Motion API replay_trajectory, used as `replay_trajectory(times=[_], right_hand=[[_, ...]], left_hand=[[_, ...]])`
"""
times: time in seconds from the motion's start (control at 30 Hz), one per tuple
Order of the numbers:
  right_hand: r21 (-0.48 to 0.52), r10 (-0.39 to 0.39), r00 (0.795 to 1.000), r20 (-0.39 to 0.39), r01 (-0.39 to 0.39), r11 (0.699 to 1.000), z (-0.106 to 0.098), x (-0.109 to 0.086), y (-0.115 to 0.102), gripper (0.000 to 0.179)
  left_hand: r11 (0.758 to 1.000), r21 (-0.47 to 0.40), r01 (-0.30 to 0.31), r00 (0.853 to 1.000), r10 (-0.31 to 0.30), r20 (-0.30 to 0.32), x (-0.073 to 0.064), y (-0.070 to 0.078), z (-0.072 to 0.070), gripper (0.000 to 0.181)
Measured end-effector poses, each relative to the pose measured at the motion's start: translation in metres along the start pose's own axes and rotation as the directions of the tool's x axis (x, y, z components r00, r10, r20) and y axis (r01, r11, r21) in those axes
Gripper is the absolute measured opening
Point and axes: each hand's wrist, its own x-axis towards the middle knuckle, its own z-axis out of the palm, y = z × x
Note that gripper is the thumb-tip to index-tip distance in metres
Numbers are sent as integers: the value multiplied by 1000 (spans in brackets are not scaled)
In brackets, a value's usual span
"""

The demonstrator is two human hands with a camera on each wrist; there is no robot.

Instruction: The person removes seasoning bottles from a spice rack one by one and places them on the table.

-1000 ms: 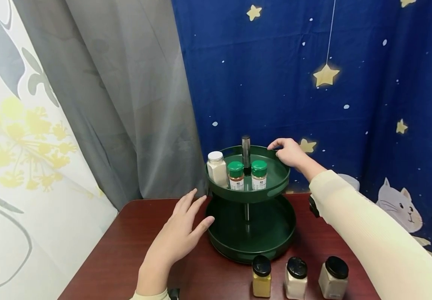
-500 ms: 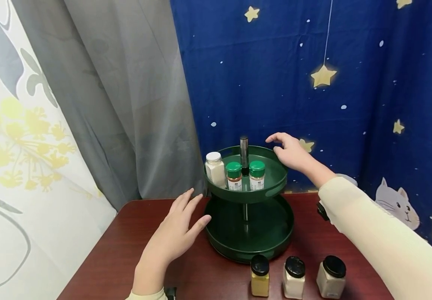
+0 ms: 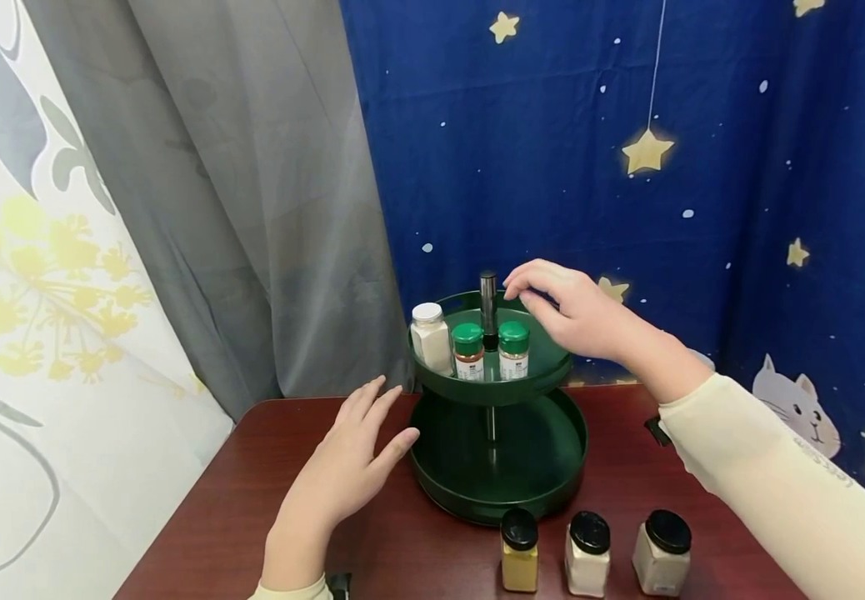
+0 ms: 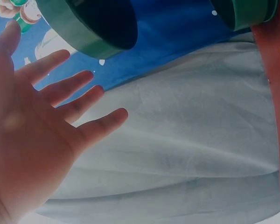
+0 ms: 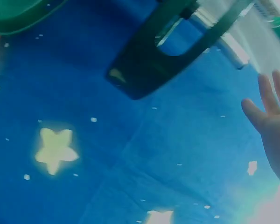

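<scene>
A green two-tier round rack (image 3: 496,392) stands on the table. Its upper tray carries a white-lidded jar of pale powder (image 3: 430,346) and two green-capped spice jars (image 3: 468,354). My right hand (image 3: 582,310) hovers over that tray's far right side, fingers loosely bent near the metal post (image 3: 488,302) and holding nothing. In the right wrist view its fingers (image 5: 269,98) are spread beyond the tray. My left hand (image 3: 338,471) is beside the rack on the left, fingers straight and palm toward it. The left wrist view shows the bare palm (image 4: 30,126).
In front of the rack stand three black-lidded jars: a yellow one (image 3: 519,567), a white one (image 3: 587,571) and a greyish one (image 3: 661,568). The lower tray (image 3: 530,458) holds nothing visible. A grey curtain (image 3: 312,208) and a blue star curtain (image 3: 552,167) hang behind the red-brown table (image 3: 252,492).
My right hand has lifted off the upper tray's far right rim and moved left, inward over the tray toward the post. The left hand has barely moved.
</scene>
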Motion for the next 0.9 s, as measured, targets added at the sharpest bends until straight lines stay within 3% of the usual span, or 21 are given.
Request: replay_trajectory(times=[0.1, 0.23, 0.37, 0.63, 0.9], right_hand=[[-35, -94, 995, 16, 94, 995, -1, -4, -9, 17], [-65, -133, 989, 57, 137, 988, -1, -11, -16, 16], [-88, -114, 988, 102, 123, 988, -2, -15, -22, 17], [-92, 18, 979, 203, 1, 996, -1, -19, -29, 41], [-112, -57, 978, 200, 81, 990, -1, -23, -23, 29]], left_hand=[[1000, 1, -2, 1000, 2, -8, 0, -1, 0, 77], [1000, 3, 0, 1000, 0, -15, 0, -1, 0, 78], [1000, 4, 0, 1000, 0, -19, 1, -1, 0, 79], [1000, 1, 7, 1000, -7, -12, 0, 1, -2, 79], [1000, 3, 6, 1000, -6, -10, 0, 3, -1, 80]])
